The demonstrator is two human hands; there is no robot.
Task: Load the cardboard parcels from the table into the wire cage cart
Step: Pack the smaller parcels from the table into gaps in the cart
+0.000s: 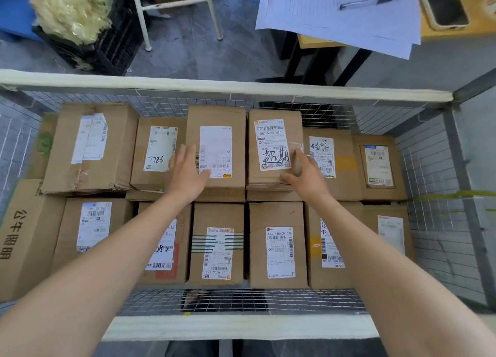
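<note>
Two bare hands reach down into the wire cage cart [214,87], both forearms crossing its near padded rail [241,327].

The left hand [188,172] lies flat, palm down, with straight fingers, on the near left part of a tall parcel [217,117] in the back row. Its thumb rests on the lower edge of that parcel's white label. It grips nothing.

The right hand [306,174] is spread at the near right corner of the handwritten parcel [275,142], the next one to the right, whose label carries bold black writing. The thumb runs along the near edge and the fingers lie up the right side. They look fairly straight, touching the cardboard rather than wrapped round it.

All the parcels in sight are already inside the cart, labels up, in a back row and a front row, packed side against side. A big parcel [88,147] fills the back left corner. Beside it sits one marked 7786 [158,152], lower than the tall parcel it touches. A long box [24,236] with large printed characters stands against the left wire wall. The tall parcel and the handwritten parcel stand higher than their neighbours.

Beyond the far rail, on the grey floor, stands a black crate [107,45] heaped with pale yellowish packing stuff [69,10]. White frame legs [143,21] stand next to it. At upper right a surface [442,33] carries loose sheets of paper [335,21], and a pen [370,1] lies on them.
</note>
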